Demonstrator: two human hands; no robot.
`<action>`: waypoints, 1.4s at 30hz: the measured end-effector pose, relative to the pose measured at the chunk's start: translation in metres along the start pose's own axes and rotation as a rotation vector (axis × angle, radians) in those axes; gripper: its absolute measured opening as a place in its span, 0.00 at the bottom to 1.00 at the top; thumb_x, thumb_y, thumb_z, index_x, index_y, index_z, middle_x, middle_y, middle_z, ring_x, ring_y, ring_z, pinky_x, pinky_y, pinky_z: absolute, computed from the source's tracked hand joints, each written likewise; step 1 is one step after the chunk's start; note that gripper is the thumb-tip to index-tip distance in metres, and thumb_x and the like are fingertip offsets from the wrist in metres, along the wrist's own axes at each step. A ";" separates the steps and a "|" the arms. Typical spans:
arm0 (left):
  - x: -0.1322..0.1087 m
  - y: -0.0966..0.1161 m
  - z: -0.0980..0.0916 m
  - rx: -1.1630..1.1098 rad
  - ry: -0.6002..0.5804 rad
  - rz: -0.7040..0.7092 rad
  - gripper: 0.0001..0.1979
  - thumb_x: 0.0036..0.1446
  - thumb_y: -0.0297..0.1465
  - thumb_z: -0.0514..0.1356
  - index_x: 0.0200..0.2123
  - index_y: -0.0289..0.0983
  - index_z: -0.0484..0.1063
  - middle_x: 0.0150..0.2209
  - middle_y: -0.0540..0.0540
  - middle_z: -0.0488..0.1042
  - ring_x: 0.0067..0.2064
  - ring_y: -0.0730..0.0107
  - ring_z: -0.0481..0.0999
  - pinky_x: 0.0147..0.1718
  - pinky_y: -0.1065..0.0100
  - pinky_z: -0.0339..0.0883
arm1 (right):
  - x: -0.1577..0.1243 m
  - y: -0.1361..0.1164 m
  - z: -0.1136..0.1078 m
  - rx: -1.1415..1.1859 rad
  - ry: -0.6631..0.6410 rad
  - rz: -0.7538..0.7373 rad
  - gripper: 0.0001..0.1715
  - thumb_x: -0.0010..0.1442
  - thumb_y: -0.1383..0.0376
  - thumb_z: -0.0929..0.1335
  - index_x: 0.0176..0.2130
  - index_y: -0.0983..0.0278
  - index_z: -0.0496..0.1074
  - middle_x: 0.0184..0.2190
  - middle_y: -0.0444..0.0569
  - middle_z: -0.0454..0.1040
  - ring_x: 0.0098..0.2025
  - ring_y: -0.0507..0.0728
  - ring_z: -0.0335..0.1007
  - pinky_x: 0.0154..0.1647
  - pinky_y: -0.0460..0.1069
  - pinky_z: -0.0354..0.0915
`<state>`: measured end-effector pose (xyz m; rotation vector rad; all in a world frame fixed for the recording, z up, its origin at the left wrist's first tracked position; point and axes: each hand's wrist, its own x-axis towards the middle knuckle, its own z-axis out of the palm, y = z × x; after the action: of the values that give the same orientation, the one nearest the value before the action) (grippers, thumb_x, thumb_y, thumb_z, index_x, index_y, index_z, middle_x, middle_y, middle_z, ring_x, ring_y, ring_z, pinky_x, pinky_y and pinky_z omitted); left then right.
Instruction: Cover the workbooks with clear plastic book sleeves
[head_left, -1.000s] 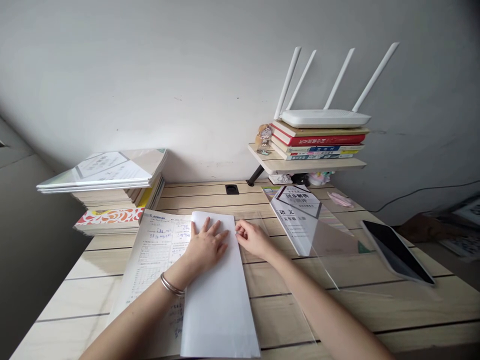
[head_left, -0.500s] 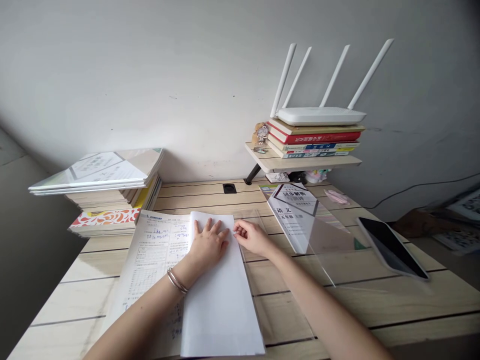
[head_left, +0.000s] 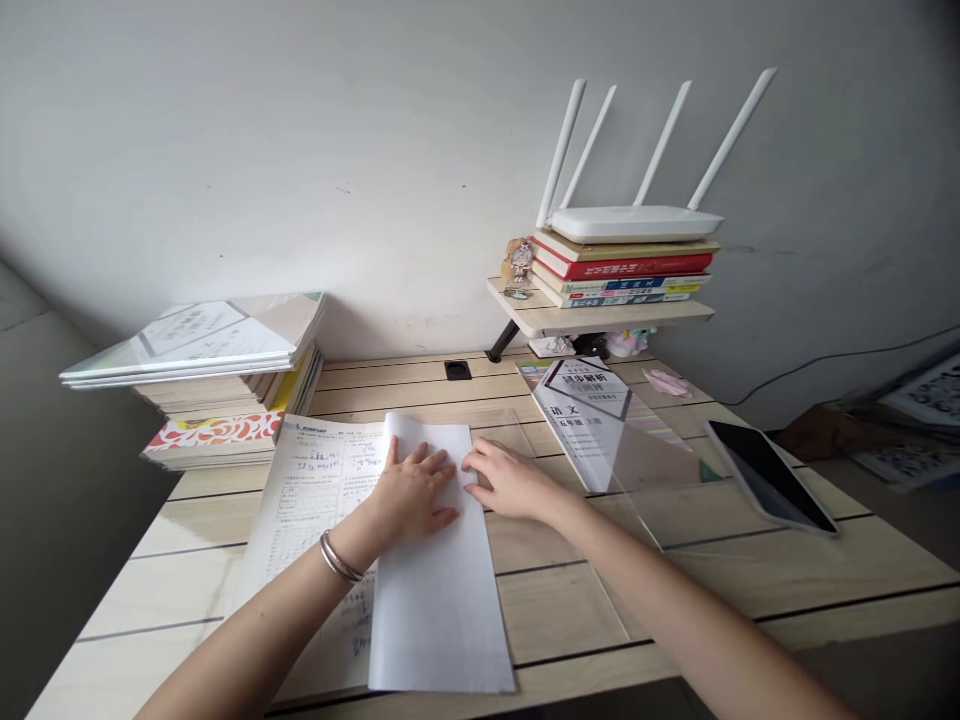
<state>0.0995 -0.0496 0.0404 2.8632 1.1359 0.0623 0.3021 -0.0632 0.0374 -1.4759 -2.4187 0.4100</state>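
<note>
A white folded sheet [head_left: 442, 620] lies over the right part of an open printed workbook [head_left: 304, 500] with handwriting on it. My left hand [head_left: 415, 492], a bracelet at its wrist, rests flat on the sheet with its fingers spread. At the sheet's right edge is my right hand [head_left: 506, 480], its thumb and fingers apart, fingertips touching the edge. No object shows between them. Clear plastic film [head_left: 570, 600] lies on the desk to the right of the sheet.
Stacked books [head_left: 217, 400] stand at the left. A covered workbook [head_left: 581, 420] and a tablet [head_left: 769, 475] lie at the right. Behind them a raised shelf [head_left: 600, 313] holds books and a white router [head_left: 634, 222]. A socket [head_left: 457, 370] sits at the desk's back.
My right hand's fingers have opened from a pinch at the sheet's edge. My left hand has shifted slightly down on the sheet. The camera view has moved a little.
</note>
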 end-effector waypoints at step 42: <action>-0.002 -0.004 0.016 0.052 0.096 -0.035 0.32 0.58 0.53 0.45 0.61 0.44 0.58 0.62 0.42 0.59 0.63 0.48 0.54 0.58 0.37 0.39 | -0.046 -0.040 -0.020 -0.368 -0.462 -0.648 0.12 0.44 0.63 0.77 0.24 0.63 0.71 0.29 0.46 0.71 0.36 0.55 0.63 0.25 0.49 0.47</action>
<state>0.0968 -0.0485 0.0240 2.9131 1.2223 0.1737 0.2971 -0.1200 0.0673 -0.6507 -3.2903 0.1683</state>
